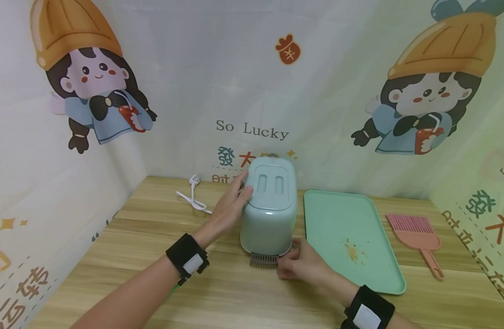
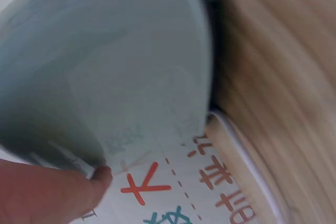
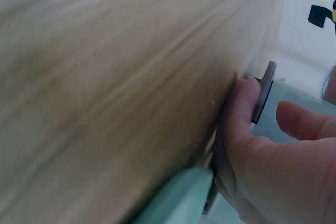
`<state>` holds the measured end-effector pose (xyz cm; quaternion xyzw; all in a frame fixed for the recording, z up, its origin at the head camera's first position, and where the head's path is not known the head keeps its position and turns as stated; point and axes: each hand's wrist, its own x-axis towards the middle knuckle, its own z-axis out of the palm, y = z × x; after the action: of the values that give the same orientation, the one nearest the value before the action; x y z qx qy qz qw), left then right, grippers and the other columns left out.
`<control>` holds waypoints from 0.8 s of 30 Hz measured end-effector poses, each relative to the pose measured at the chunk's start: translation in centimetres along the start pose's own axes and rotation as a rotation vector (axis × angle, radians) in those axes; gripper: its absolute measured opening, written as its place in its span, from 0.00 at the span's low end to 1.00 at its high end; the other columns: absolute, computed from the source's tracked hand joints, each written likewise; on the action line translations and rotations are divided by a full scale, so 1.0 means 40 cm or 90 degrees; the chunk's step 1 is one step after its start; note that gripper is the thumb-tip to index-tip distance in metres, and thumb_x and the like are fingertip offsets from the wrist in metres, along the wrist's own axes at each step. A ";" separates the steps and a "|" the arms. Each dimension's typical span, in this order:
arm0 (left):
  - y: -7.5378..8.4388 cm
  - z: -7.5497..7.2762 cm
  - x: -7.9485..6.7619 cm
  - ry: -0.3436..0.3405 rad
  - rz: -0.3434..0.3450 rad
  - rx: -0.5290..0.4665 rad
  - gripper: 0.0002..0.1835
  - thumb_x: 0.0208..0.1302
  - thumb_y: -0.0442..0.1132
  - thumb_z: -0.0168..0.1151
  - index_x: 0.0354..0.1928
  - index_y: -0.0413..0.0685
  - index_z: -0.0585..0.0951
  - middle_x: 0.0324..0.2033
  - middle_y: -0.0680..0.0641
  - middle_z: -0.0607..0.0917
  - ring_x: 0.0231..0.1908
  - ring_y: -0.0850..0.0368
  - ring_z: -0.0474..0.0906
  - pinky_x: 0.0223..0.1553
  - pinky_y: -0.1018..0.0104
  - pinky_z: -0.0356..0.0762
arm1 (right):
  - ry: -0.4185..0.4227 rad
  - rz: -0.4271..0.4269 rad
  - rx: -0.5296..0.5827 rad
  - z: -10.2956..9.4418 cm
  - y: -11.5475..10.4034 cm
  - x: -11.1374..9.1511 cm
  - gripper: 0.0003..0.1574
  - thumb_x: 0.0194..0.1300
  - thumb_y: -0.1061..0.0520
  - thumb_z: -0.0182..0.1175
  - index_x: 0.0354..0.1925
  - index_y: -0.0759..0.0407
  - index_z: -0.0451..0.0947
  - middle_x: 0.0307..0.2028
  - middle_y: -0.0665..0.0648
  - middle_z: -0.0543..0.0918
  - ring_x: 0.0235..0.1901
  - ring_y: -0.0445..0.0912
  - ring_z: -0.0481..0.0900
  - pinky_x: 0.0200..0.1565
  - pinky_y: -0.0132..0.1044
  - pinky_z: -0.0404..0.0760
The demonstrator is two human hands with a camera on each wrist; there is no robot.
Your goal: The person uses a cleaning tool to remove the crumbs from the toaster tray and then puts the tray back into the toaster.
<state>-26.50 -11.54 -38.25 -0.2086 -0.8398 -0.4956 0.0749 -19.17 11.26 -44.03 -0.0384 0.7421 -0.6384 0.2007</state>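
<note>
A pale blue-green toaster stands upright, its lidded top facing up. My left hand rests against its left side, thumb near the top edge; in the left wrist view a fingertip touches the pale shell. Low at the front end, a dark slotted crumb tray sticks out from under the toaster. My right hand pinches the right end of this piece, close over the table. In the right wrist view, one finger lies along the dark edge, with the thumb above it.
Right of the toaster lies a green tray with a small heap of crumbs. A pink brush lies beyond it. At the back left is a white cord with its plug. A printed cloth hangs behind the wooden table.
</note>
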 end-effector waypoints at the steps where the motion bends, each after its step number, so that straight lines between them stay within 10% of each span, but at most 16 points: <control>1: -0.009 -0.006 -0.014 -0.010 0.009 -0.008 0.32 0.75 0.58 0.38 0.74 0.54 0.50 0.71 0.51 0.54 0.68 0.55 0.52 0.67 0.49 0.55 | 0.009 -0.021 -0.050 -0.004 -0.002 -0.004 0.53 0.60 0.61 0.65 0.70 0.68 0.41 0.48 0.67 0.74 0.35 0.51 0.83 0.40 0.42 0.84; 9: -0.070 0.003 -0.135 -0.100 0.021 0.036 0.46 0.64 0.59 0.60 0.74 0.68 0.42 0.71 0.56 0.54 0.66 0.57 0.55 0.64 0.48 0.61 | 0.107 -0.247 -0.401 -0.018 0.012 -0.007 0.67 0.50 0.54 0.74 0.73 0.63 0.40 0.69 0.66 0.56 0.65 0.57 0.59 0.63 0.54 0.64; 15: -0.096 0.053 -0.185 -0.109 0.034 0.095 0.75 0.34 0.51 0.82 0.73 0.66 0.31 0.73 0.54 0.46 0.68 0.55 0.49 0.67 0.49 0.53 | 0.099 -0.316 -0.391 -0.014 0.028 0.012 0.78 0.43 0.53 0.79 0.74 0.48 0.32 0.72 0.55 0.50 0.68 0.48 0.52 0.66 0.50 0.56; 24: -0.089 0.087 -0.182 -0.049 0.053 0.090 0.78 0.27 0.37 0.84 0.73 0.62 0.34 0.70 0.48 0.56 0.65 0.56 0.58 0.66 0.56 0.58 | 0.130 -0.345 -0.354 0.005 0.037 0.032 0.85 0.36 0.58 0.81 0.73 0.43 0.30 0.68 0.54 0.59 0.64 0.44 0.61 0.63 0.45 0.66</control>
<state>-21.19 -12.03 -45.27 -0.2565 -0.8655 -0.4231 0.0777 -19.96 10.96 -45.80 -0.2221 0.8658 -0.4432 -0.0680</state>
